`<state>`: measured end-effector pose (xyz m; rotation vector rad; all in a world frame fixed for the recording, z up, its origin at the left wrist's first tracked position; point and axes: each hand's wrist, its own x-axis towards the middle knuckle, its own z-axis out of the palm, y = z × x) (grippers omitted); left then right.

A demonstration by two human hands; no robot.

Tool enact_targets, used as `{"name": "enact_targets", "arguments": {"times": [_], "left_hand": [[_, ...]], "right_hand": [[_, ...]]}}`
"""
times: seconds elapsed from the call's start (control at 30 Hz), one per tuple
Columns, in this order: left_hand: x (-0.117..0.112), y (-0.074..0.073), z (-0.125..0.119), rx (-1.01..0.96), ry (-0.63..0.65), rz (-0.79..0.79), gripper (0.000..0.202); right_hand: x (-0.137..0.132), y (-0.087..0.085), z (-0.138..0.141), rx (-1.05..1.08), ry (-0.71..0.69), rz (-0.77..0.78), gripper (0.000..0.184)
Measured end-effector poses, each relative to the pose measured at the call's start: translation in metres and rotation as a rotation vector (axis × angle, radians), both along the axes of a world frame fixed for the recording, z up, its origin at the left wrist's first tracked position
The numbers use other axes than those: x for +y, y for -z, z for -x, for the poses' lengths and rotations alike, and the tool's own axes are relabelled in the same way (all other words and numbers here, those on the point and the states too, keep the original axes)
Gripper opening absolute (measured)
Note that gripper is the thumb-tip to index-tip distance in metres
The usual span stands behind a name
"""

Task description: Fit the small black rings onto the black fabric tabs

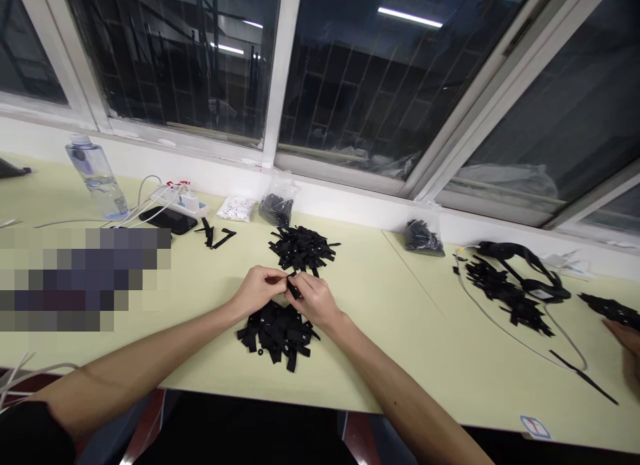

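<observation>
Between two heaps of black fabric strips, both my hands meet over the table. My left hand (pixel 259 290) pinches one end of a small black fabric strip (pixel 293 289). The fingers of my right hand (pixel 316 298) are closed on the same strip from the other side. Just beyond my fingers lies the far heap of black strips (pixel 303 247). Below my wrists is the near heap of black strips (pixel 277 335), some with small white marks. A tiny black ring (pixel 261 351) sits at its left edge.
On the left stand a water bottle (pixel 97 175), a dark phone (pixel 170 219) and a power strip (pixel 185 201) with cables. Bags of black pieces (pixel 277 208) (pixel 424 237) rest by the window. At right are a black headset (pixel 540 278), more strips (pixel 505 295) and another person's hand (pixel 625 338).
</observation>
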<state>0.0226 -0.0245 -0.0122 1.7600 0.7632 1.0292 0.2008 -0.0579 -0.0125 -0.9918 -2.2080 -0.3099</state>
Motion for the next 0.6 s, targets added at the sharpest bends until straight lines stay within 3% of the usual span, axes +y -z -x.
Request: {"name": "enact_targets", "arguments": {"times": [0.33,0.6], "left_hand": [[-0.003,-0.002,-0.003,-0.051,-0.007,0.017,0.024],[0.013,0.003,0.002,0.070,0.048,-0.057,0.024]], "right_hand": [[0.004,0.001,0.007,0.145,0.030,0.046,0.018],[0.010,0.001,0.004,0.301,0.009,0.275,0.002]]}}
